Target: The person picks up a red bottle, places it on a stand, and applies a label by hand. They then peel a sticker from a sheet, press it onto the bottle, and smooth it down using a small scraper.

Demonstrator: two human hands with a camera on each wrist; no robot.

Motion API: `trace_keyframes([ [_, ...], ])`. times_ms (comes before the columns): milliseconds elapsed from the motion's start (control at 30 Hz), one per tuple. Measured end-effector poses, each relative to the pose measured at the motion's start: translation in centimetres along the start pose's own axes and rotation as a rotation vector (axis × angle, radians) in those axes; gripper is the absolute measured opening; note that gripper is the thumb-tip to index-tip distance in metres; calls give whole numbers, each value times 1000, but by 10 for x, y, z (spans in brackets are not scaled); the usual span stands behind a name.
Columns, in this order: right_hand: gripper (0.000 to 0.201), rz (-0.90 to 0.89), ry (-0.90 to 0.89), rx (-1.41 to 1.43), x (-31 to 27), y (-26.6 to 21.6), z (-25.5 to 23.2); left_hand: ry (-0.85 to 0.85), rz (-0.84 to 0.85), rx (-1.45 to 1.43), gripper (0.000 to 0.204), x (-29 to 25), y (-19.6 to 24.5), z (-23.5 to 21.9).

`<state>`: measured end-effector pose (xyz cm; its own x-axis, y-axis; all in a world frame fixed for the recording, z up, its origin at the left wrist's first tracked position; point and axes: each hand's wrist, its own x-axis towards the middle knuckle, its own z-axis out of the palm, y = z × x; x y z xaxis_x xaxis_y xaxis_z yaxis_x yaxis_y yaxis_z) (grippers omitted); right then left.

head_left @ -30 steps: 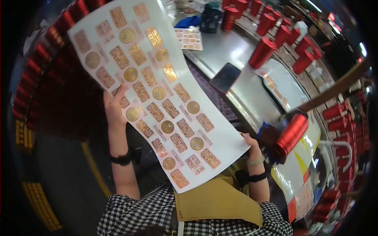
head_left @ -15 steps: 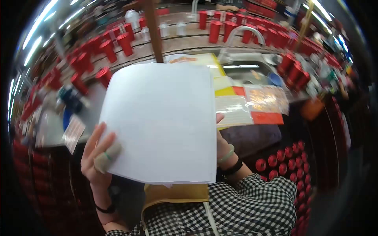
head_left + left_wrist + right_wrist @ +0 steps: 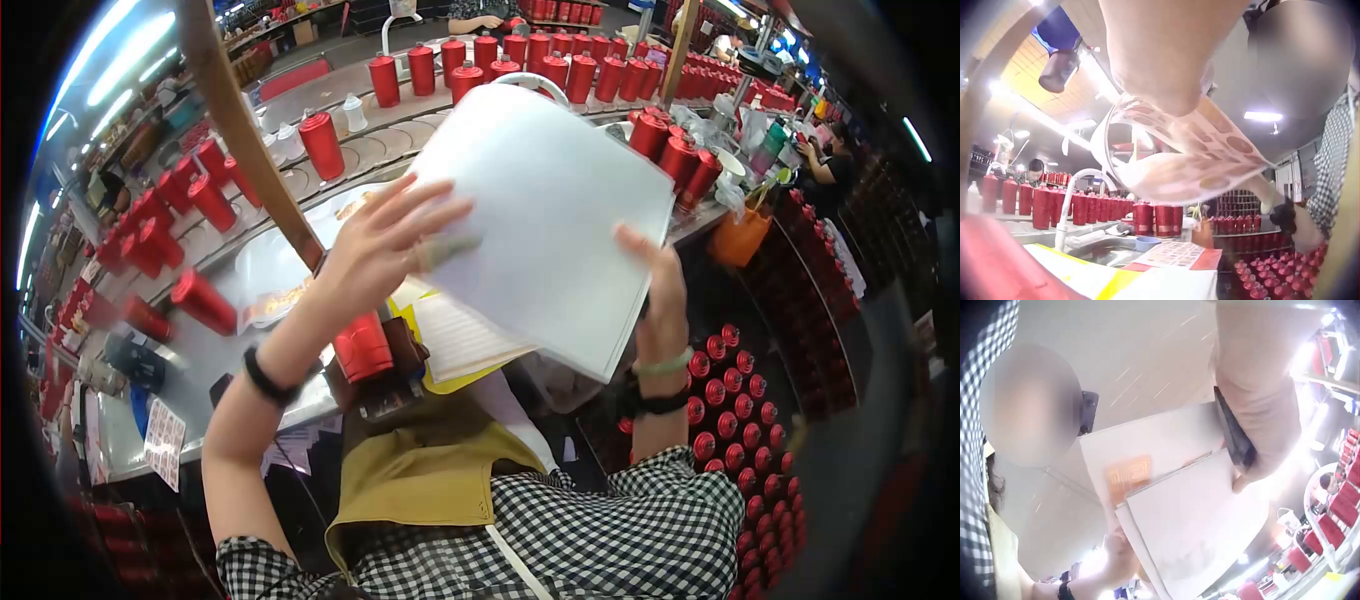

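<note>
A stack of sticker sheets [image 3: 560, 220], folded over with the white back up, is held tilted in front of the chest. My right hand [image 3: 662, 300] grips its right edge, the thumb on the white face and the fingers behind. Straight fingers of my left hand [image 3: 375, 235] lie across the left part of the white face; the left thumb is hidden. In the left wrist view the curled sheet [image 3: 1225, 140] shows its printed labels underneath. A gold square label [image 3: 1130, 478] shows on the inner side in the right wrist view, beside overlapping white layers.
A wooden post [image 3: 250, 150] rises at the left. Red bottles [image 3: 420, 70] line the curved conveyor at the back; more red bottles [image 3: 745, 405] stand low at the right. A lined paper [image 3: 465, 335] and a red bottle [image 3: 363, 345] lie beneath the sheets. An orange bag [image 3: 740, 237] hangs at the right.
The sheets were spread with gold labels up, then folded with the white back up, and have now moved up and right. The left hand has shifted from the left edge onto the white face.
</note>
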<state>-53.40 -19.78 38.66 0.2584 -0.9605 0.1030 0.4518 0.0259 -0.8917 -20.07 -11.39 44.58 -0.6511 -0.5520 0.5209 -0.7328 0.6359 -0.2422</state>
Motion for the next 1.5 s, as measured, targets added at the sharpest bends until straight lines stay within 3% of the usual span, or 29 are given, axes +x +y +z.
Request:
trace_keyframes([
  [33, 37, 10, 40, 18, 21, -4, -9, -13, 1, 64, 47, 16, -16, 22],
  [67, 38, -121, 47, -81, 21, -17, -1, -30, -64, 93, 61, 32, -24, 40],
  [100, 38, -16, 72, 91, 55, -14, -14, -45, -130, 121, 77, 45, -30, 57],
  [133, 40, -13, 133, 77, 85, -8, -27, -108, -170, 52, 98, 53, -36, 71],
  [233, 44, 28, 181, 198, 144, 29, -66, 13, -246, -202, 100, 64, -30, 102],
  [267, 46, 23, 179, 209, 164, 42, -74, -16, -261, -282, 87, 71, -30, 107],
  [300, 46, 27, 179, 204, 183, 57, -81, -14, -266, -286, 87, 76, -30, 114],
  [367, 46, 57, 239, 108, 218, 93, -94, -109, -318, -406, 92, 79, -32, 133],
  [400, 46, 47, 277, 78, 232, 108, -98, -107, -279, -335, 99, 78, -35, 148],
  [467, 47, 97, 241, 115, 254, 133, -118, -187, -300, -389, 101, 77, -34, 169],
  [500, 47, 143, 211, 153, 262, 138, -124, -269, -315, -445, 103, 77, -34, 181],
  [533, 48, 195, 308, 97, 255, 130, -114, -281, -298, -441, 108, 77, -34, 198],
  [700, 46, 285, 407, -42, 278, 143, -144, -201, -339, -478, 108, 93, -19, 243],
  [767, 39, 226, 299, 47, 272, 132, -127, -231, -480, -426, 102, 111, -12, 234],
  [800, 34, 191, 291, 13, 270, 132, -119, -181, -445, -317, 77, 115, -16, 243],
  [833, 38, 209, 242, 9, 269, 121, -109, -182, -448, -323, 77, 120, -26, 254],
  [900, 42, 274, 240, 4, 274, 102, -93, -196, -681, -386, 48, 132, -44, 273],
  [933, 44, 316, 215, 28, 262, 85, -76, -32, -732, -392, 36, 133, -48, 269],
  [967, 44, 321, 214, 25, 265, 85, -79, -32, -737, -394, 36, 134, -59, 276],
  [1033, 51, 1, 24, -517, 265, 92, -89, -21, -636, -449, 31, 129, -92, 301],
  [1067, 68, -24, -2, -737, 252, 86, -78, 27, -540, -439, 30, 123, -106, 303],
  [1100, 68, -8, -4, -735, 248, 87, -75, -55, -689, -443, 27, 131, -109, 299],
  [1167, 86, -369, -190, -1244, 238, 103, -71, -31, -665, -595, 28, 114, -131, 314],
  [1200, 104, -460, -247, -1242, 240, 108, -67, -40, -680, -596, 28, 115, -137, 316],
  [1233, 104, -453, -257, -1236, 240, 111, -63, -92, -795, -647, 33, 116, -143, 316],
  [1267, 109, -437, -234, -1414, 239, 114, -59, -141, -909, -696, 39, 115, -147, 316],
  [1300, 113, -421, -210, -1593, 237, 114, -52, -142, -921, -694, 39, 113, -147, 310],
  [1367, 118, -433, -217, -1658, 254, 130, -54, -174, -1045, -816, 46, 111, -146, 298],
  [1500, 120, -333, -322, -1853, 264, 144, -38, -332, -1043, -858, 47, 94, -163, 339],
])
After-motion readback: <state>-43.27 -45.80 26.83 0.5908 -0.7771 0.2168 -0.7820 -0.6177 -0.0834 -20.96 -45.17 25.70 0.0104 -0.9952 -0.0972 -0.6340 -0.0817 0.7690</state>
